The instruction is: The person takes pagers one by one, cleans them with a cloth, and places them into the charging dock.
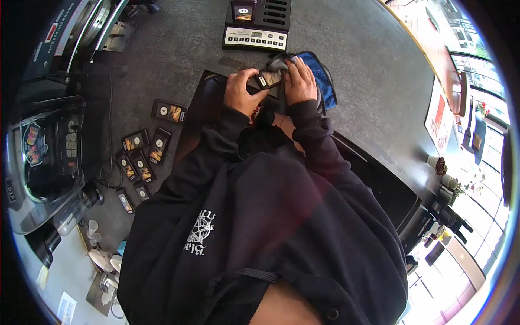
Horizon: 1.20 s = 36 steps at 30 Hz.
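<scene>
My left hand [242,93] grips a black restaurant pager [269,79] by its near end, thumb and fingers closed around its sides. My right hand [301,81] is closed on a grey cloth [278,64], pressed against the pager's right end. Beside and partly under the right hand lies a blue cloth [320,81] with dark edging. Just beyond the hands stands a pager charging base [255,39] with a row of buttons and a small display. One pager marked 11 [244,11] stands in its left row; dark slots show on the right.
Several more pagers [158,145] lie loose on the dark counter [189,38] at left. Past them are a black touchscreen terminal [46,149] and a sealing machine [59,35]. A dark open recess [379,187] lies in front of me. Plants and windows are at right.
</scene>
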### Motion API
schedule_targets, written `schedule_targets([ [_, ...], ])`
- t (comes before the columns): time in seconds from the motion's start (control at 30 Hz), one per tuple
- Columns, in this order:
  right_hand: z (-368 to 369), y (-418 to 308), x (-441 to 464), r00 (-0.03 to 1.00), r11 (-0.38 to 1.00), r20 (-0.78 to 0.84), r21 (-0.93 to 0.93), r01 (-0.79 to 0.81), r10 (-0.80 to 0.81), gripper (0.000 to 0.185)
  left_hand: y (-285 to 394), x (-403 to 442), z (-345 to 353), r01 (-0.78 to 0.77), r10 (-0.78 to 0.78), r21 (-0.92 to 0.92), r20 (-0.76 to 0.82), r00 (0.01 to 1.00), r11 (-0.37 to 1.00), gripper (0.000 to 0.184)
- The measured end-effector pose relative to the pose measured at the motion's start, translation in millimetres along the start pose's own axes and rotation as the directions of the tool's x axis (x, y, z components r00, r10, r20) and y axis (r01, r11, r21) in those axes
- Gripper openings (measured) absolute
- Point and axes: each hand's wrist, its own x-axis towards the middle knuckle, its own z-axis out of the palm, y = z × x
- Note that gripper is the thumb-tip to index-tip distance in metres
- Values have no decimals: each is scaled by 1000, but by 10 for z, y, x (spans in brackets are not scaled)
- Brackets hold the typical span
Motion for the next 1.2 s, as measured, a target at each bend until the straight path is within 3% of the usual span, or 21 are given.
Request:
schedule_targets([
  [0.23, -108, 320, -84, 998, 998, -45, -21, -53, 52, 28, -21, -40, -27, -213, 212, 143, 19, 977, 967, 37],
  [0.33, -182, 321, -86, 995, 997, -73, 8, -74, 74, 26, 19, -88, -29, -237, 231, 157, 53, 971, 959, 34],
  [0.4, -254, 246, -82, 968, 965, -75, 130, -228, 239, 26, 60, -99, -21, -249, 242, 142, 69, 968, 958, 33],
  [0.43, -279, 235, -74, 967, 964, -77, 131, -230, 242, 26, 80, -101, -18, -258, 249, 126, 82, 965, 958, 33],
  [0.5, -313, 230, -67, 948, 925, -64, 246, -289, 313, 26, 126, -99, -20, -255, 246, 110, 85, 965, 961, 32],
  [0.67, -282, 226, -17, 940, 931, -136, 243, -273, 312, 25, 141, -49, 6, -243, 241, 38, 56, 969, 969, 27],
  [0.87, -210, 105, 28, 946, 933, -160, 277, -231, 282, 26, 157, 11, 39, -93, 93, -25, -13, 996, 995, 23],
  [0.93, -120, 97, 2, 958, 973, -214, 172, -156, 191, 27, 85, 49, 84, -93, 98, 63, -63, 993, 994, 20],
  [1.0, -75, 98, -26, 971, 970, -162, 198, -141, 174, 29, 31, 80, 122, -93, 101, 119, -65, 993, 989, 20],
  [1.07, -33, 105, -30, 987, 995, -136, 65, -77, 85, 30, -1, 77, 148, -93, 105, 173, -63, 992, 981, 20],
  [1.13, -12, 97, -26, 993, 995, -93, 63, -73, 79, 32, 6, 76, 157, -113, 130, 244, -53, 990, 963, 18],
  [1.2, 2, 79, -24, 996, 993, -30, -75, -87, 85, 33, -8, 66, 159, -123, 137, 248, -38, 990, 961, 18],
])
